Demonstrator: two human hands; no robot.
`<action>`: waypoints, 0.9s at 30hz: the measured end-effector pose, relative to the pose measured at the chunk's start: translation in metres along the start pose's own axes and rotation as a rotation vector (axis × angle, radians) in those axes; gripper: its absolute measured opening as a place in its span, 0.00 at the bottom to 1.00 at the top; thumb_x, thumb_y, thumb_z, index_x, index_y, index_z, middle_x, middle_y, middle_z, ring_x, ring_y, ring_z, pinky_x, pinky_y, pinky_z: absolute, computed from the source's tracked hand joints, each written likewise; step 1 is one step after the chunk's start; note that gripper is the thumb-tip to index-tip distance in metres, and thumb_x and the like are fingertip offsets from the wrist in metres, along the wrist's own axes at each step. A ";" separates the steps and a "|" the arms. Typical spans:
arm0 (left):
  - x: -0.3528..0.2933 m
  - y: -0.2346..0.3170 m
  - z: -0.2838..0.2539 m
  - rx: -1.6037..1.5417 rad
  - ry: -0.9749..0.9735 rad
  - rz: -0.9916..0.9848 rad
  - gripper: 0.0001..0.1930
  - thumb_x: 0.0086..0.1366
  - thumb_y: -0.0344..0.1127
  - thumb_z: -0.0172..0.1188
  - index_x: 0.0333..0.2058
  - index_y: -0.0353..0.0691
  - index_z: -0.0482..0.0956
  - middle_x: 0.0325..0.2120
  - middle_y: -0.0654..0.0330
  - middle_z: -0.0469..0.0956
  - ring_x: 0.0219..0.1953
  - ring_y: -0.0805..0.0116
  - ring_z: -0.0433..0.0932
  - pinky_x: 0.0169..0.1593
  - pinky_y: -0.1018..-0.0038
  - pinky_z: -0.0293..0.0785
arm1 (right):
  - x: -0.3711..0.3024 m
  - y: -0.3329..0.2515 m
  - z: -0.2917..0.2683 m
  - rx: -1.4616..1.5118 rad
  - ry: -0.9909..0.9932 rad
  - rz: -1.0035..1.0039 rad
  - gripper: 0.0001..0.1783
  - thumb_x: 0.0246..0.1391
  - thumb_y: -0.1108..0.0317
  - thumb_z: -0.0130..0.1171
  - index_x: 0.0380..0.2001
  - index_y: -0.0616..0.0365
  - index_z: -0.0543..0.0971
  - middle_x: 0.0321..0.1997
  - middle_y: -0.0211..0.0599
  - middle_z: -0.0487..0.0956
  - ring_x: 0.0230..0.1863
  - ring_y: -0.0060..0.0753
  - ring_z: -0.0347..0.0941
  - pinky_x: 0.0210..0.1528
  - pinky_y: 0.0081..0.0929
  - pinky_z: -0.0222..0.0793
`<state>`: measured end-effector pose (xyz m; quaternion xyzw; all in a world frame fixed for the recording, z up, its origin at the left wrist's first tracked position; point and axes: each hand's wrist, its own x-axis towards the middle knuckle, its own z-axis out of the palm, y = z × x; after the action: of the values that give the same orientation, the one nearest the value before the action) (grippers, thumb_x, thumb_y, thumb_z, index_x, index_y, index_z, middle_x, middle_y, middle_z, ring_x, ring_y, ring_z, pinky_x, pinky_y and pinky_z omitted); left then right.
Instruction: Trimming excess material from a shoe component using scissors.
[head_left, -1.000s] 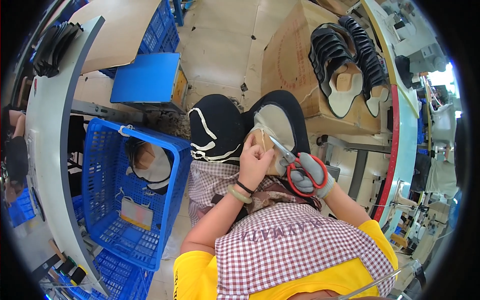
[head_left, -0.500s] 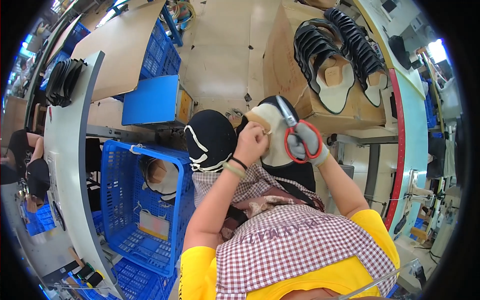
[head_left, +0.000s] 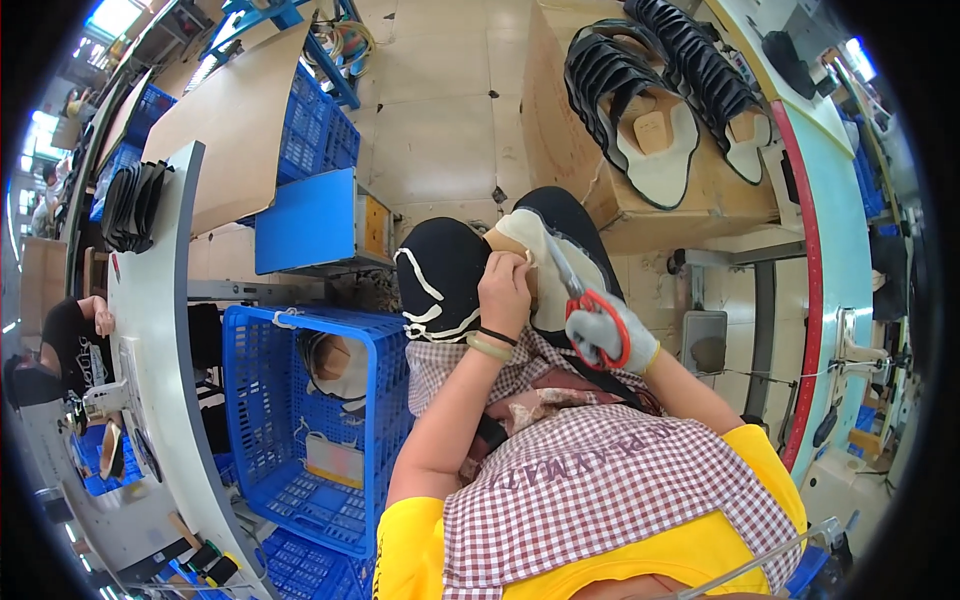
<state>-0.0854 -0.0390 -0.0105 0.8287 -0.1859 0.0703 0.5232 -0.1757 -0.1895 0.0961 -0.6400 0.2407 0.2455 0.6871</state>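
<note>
Across my lap lies a shoe upper [head_left: 546,312] with white lining, a tan patch and a dark edge. My bare left hand [head_left: 505,293] pinches its left edge, fingers closed. Red-handled scissors [head_left: 570,274] are held in my right hand [head_left: 600,330], which wears a grey glove. The blades reach up and left over the white lining, with the tip close to the fingers of my left hand. Whether the blades touch the material I cannot tell. White cut strips [head_left: 424,280] rest on my dark left trouser knee.
At my left stands a blue crate [head_left: 300,322] holding another shoe upper [head_left: 340,362]. A cardboard box [head_left: 600,215] ahead right carries rows of stacked uppers [head_left: 655,150]. Worktables flank me, the left one [head_left: 165,330] bearing black pieces [head_left: 138,205].
My right hand has come lower with the scissors, and the blades now slant over the white lining. My left hand still pinches the upper's edge. The whole view has shifted slightly.
</note>
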 end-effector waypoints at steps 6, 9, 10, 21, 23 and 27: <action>-0.011 -0.002 0.006 -0.510 0.043 -0.365 0.05 0.59 0.21 0.54 0.35 0.33 0.74 0.28 0.59 0.75 0.30 0.71 0.76 0.34 0.76 0.72 | -0.016 0.036 0.001 0.159 -0.014 0.049 0.13 0.61 0.57 0.49 0.35 0.57 0.69 0.23 0.31 0.73 0.15 0.19 0.66 0.16 0.17 0.61; -0.015 0.009 0.006 -0.524 -0.034 -0.408 0.09 0.60 0.22 0.54 0.41 0.34 0.74 0.28 0.62 0.74 0.31 0.76 0.74 0.36 0.78 0.73 | -0.013 0.047 -0.007 0.215 -0.059 0.032 0.15 0.62 0.54 0.48 0.34 0.55 0.69 0.23 0.29 0.73 0.16 0.18 0.66 0.17 0.15 0.62; -0.012 0.008 0.003 -0.324 -0.047 -0.216 0.12 0.59 0.22 0.55 0.43 0.34 0.75 0.28 0.63 0.73 0.29 0.75 0.74 0.35 0.79 0.73 | -0.014 0.044 -0.006 0.217 -0.059 0.045 0.13 0.62 0.55 0.47 0.34 0.54 0.69 0.23 0.28 0.73 0.17 0.17 0.66 0.18 0.14 0.61; -0.014 0.013 0.002 -0.044 0.074 -0.011 0.03 0.60 0.27 0.55 0.31 0.33 0.75 0.31 0.51 0.69 0.31 0.51 0.73 0.34 0.64 0.71 | -0.016 0.039 0.002 0.213 -0.046 0.056 0.14 0.61 0.55 0.49 0.34 0.54 0.69 0.23 0.28 0.74 0.17 0.17 0.66 0.17 0.14 0.61; -0.014 0.014 0.002 -0.056 0.048 -0.048 0.03 0.61 0.27 0.55 0.30 0.33 0.73 0.30 0.51 0.69 0.32 0.51 0.72 0.36 0.63 0.70 | -0.014 0.039 0.003 0.245 -0.055 0.071 0.14 0.61 0.54 0.50 0.34 0.54 0.69 0.23 0.29 0.73 0.16 0.18 0.66 0.16 0.15 0.61; -0.018 0.010 0.006 -0.109 0.005 -0.177 0.04 0.61 0.27 0.54 0.30 0.33 0.71 0.30 0.51 0.70 0.33 0.51 0.71 0.38 0.64 0.69 | -0.010 0.039 0.006 0.273 -0.054 0.063 0.14 0.61 0.54 0.50 0.35 0.54 0.69 0.23 0.29 0.73 0.15 0.19 0.65 0.15 0.16 0.61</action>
<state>-0.1066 -0.0440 -0.0103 0.8120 -0.1139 0.0157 0.5722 -0.2085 -0.1816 0.0731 -0.5260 0.2732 0.2492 0.7659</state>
